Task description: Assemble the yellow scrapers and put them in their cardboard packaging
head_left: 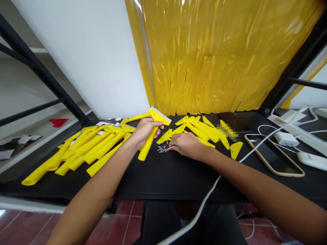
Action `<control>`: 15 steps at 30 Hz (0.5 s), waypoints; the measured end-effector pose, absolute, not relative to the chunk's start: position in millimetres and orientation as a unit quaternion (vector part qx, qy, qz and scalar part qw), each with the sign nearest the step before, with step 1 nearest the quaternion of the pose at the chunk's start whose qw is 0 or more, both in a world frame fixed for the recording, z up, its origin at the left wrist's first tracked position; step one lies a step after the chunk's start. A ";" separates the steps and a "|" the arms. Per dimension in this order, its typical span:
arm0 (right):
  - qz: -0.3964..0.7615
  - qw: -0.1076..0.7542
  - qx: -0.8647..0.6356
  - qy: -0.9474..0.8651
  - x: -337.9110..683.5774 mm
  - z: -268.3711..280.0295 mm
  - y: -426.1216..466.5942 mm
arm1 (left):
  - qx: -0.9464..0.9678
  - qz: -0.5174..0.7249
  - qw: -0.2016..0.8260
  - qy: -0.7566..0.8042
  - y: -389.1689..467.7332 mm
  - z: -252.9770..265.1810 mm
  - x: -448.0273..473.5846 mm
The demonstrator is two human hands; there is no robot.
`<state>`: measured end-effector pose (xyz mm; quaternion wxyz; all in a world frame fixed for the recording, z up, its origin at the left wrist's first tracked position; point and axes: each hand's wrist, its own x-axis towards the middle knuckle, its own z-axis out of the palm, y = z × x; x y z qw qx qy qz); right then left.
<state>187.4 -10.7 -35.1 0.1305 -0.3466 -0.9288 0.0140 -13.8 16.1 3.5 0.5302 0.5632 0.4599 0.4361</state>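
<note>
while scrapers litter the table, yellow sheeting hangs behind.

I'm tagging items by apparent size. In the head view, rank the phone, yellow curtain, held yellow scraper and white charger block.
1. Yellow curtain
2. Phone
3. Held yellow scraper, partly covered
4. White charger block

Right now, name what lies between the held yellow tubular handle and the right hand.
In the head view: small silvery metal pieces, a thin silvery rod, a flat yellow piece.
</note>
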 end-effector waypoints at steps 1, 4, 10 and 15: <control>0.022 0.136 -0.349 -0.927 186.8 -36.0 -9.6 | 0.567 0.432 0.535 0.454 15.7 4.0 -13.7; 0.041 0.154 -0.359 -0.920 186.1 -38.1 -7.9 | 0.569 0.429 0.536 0.453 13.9 5.9 -11.9; 0.047 0.145 -0.354 -0.923 184.4 -37.4 -8.2 | 0.555 0.425 0.548 0.459 13.3 7.2 -9.9; 0.052 0.143 -0.357 -0.922 181.2 -35.9 -6.6 | 0.561 0.420 0.556 0.448 15.5 4.2 -11.2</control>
